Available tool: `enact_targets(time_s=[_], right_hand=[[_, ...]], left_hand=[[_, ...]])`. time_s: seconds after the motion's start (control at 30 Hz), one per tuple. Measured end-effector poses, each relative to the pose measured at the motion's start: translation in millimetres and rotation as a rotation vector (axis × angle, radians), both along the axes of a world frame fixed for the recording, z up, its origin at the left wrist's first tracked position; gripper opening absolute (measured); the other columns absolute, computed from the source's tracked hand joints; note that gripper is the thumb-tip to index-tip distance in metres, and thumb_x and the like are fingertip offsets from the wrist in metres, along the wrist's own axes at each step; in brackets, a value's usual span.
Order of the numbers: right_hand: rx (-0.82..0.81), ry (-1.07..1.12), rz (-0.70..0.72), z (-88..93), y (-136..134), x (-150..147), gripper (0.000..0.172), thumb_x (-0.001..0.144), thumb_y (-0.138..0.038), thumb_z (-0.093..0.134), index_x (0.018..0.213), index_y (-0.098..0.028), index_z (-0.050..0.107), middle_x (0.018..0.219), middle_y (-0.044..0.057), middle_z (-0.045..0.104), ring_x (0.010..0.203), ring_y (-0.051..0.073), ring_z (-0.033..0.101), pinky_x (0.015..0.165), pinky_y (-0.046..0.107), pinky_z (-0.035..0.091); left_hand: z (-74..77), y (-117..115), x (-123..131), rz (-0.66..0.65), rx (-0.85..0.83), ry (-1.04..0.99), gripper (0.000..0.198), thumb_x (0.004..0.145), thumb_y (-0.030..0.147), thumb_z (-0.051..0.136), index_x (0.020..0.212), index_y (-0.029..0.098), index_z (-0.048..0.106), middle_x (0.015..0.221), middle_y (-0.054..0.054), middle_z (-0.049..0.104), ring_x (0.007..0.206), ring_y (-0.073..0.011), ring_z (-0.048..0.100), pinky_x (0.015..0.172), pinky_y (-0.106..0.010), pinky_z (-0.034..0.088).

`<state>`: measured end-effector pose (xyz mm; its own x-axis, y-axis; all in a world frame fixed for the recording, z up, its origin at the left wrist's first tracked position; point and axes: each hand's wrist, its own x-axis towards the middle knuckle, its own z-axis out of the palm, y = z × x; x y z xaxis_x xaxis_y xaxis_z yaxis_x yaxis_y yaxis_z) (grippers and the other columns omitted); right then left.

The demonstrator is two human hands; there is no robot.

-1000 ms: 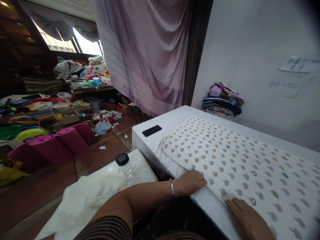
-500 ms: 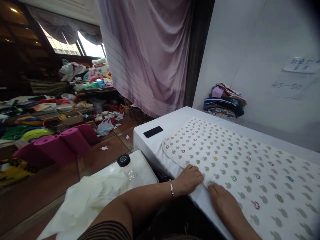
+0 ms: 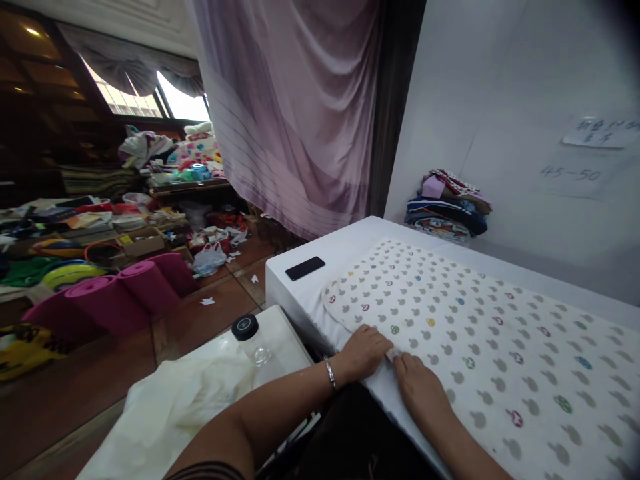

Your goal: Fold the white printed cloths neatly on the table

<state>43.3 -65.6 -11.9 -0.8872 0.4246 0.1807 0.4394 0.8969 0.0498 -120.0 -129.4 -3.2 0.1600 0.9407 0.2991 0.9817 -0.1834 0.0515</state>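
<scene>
A white cloth [image 3: 440, 307] printed with grey rabbit-head shapes and small coloured figures lies spread over a white-covered table [image 3: 345, 237]. At its near edge, my left hand [image 3: 364, 352], with a silver bracelet at the wrist, has its fingers closed on the hem. Close to its right, my right hand [image 3: 423, 387] also pinches the hem, and a small bit of cloth shows between the two hands. Both sets of fingertips are partly hidden. Farther off on the table lies a black phone [image 3: 305, 268].
To my left, a white stool or low table [image 3: 280, 327] bears a clear jar with a black lid [image 3: 245, 327] and crumpled pale cloth [image 3: 185, 393]. Folded fabrics [image 3: 447, 203] are stacked by the wall. Pink rolled mats [image 3: 107, 297] and clutter cover the floor at left.
Both hands have shifted left along the near edge of the cloth. My right hand has come slightly nearer to my left. The cloth otherwise lies as before.
</scene>
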Motion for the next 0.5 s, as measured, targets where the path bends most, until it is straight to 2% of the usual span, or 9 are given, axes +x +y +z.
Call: enact_targets(time_s=[0.1, 0.2, 0.33, 0.43, 0.5], right_hand=[[-0.032, -0.032, 0.008, -3.0, 3, 1, 0.028, 0.083, -0.005, 0.038, 0.098, -0.018, 0.058, 0.094, 0.009, 0.059, 0.084, 0.021, 0.055, 0.066, 0.027, 0.041], [-0.064, -0.067, -0.005, -2.9, 6, 3, 0.031, 0.084, -0.005, 0.037, 0.103, -0.017, 0.058, 0.099, 0.009, 0.059, 0.089, 0.021, 0.055, 0.067, 0.027, 0.041], [-0.101, -0.106, -0.03, 0.8, 7, 2, 0.034, 0.084, -0.006, 0.036, 0.107, -0.017, 0.058, 0.105, 0.01, 0.059, 0.092, 0.022, 0.055, 0.068, 0.027, 0.041], [-0.139, -0.115, -0.042, 3.3, 7, 2, 0.037, 0.084, -0.007, 0.036, 0.112, -0.017, 0.057, 0.107, 0.01, 0.059, 0.093, 0.022, 0.056, 0.068, 0.028, 0.042], [-0.152, -0.097, -0.038, 3.9, 7, 2, 0.039, 0.083, -0.007, 0.037, 0.117, -0.018, 0.055, 0.107, 0.01, 0.06, 0.094, 0.021, 0.056, 0.069, 0.027, 0.042]], left_hand=[[3.6, -2, -24, 0.166, 0.012, -0.082, 0.018, 0.085, 0.014, 0.047, 0.098, 0.019, 0.058, 0.095, -0.002, 0.063, 0.091, -0.017, 0.051, 0.081, -0.032, 0.034], [11.7, -5, -59, 0.425, 0.045, -0.113, 0.022, 0.081, 0.009, 0.046, 0.095, 0.019, 0.061, 0.103, -0.005, 0.062, 0.1, -0.0199, 0.05, 0.087, -0.035, 0.035], [22.8, -7, -101, 0.787, 0.151, -0.207, 0.03, 0.08, 0.011, 0.046, 0.108, 0.017, 0.057, 0.118, -0.01, 0.055, 0.108, -0.0234, 0.048, 0.087, -0.035, 0.037], [26.7, -6, -118, 1.02, 0.178, -0.51, 0.035, 0.081, 0.023, 0.051, 0.115, 0.015, 0.052, 0.117, -0.014, 0.055, 0.105, -0.0252, 0.053, 0.083, -0.034, 0.041], [26.6, -2, -124, 1.086, 0.158, -0.822, 0.039, 0.079, 0.03, 0.056, 0.114, 0.013, 0.051, 0.108, -0.014, 0.06, 0.099, -0.0255, 0.057, 0.078, -0.032, 0.043]])
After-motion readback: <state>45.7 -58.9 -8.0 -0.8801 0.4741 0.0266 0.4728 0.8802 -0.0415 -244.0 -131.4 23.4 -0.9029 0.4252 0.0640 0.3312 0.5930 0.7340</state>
